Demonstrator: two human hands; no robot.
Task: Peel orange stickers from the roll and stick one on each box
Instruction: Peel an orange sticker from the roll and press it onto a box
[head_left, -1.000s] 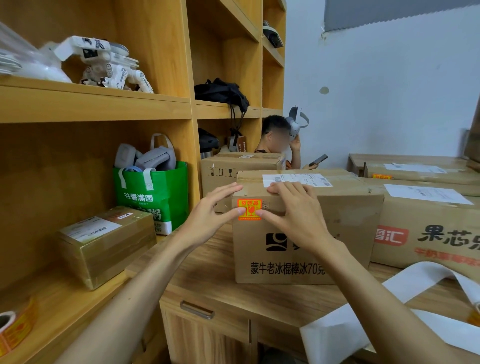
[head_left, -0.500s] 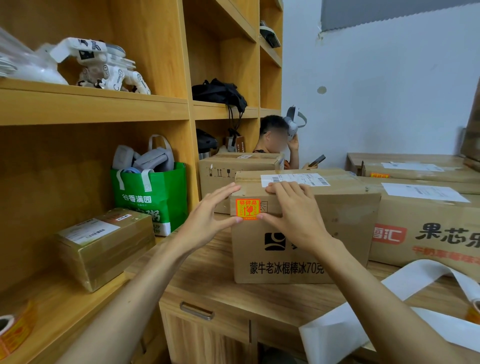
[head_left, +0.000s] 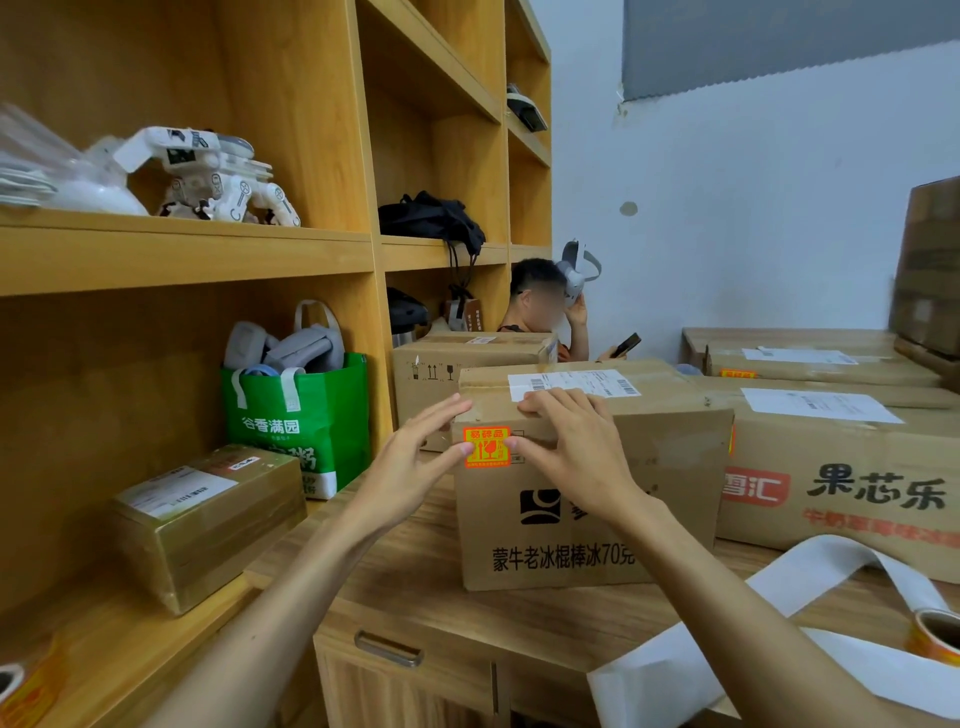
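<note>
White backing paper (head_left: 675, 670) lies curled over the wooden desk (head_left: 415, 597) at your 5 o'clock. It runs to the sticker roll (head_left: 935, 642) at the 4 o'clock edge of view. A second orange-printed roll (head_left: 21, 686) sits on the low shelf (head_left: 130, 649) at 8 o'clock, cut off by the frame.

Further in, both your arms reach for the carton (head_left: 571, 519) standing on the desk at the centre. Your left grip (head_left: 410, 467) is spread, fingers straight, with the thumb tip at the left edge of the orange sticker (head_left: 487, 447). Your right grip (head_left: 576, 452) is also spread. Its thumb tip is at the sticker's right edge and its fingers lie over the carton's top front edge. The sticker sits flat on the carton's front face, in the upper left corner.

At 9 o'clock a taped parcel (head_left: 208, 519) rests on the shelf, with a green bag (head_left: 296, 426) behind it. At 3 o'clock a larger carton with red print (head_left: 857, 467) stands just beside yours. Past it, at 2 o'clock, a flat carton (head_left: 831, 364) shows an orange sticker on its front. A seated person (head_left: 535, 306) is at 12 o'clock.
</note>
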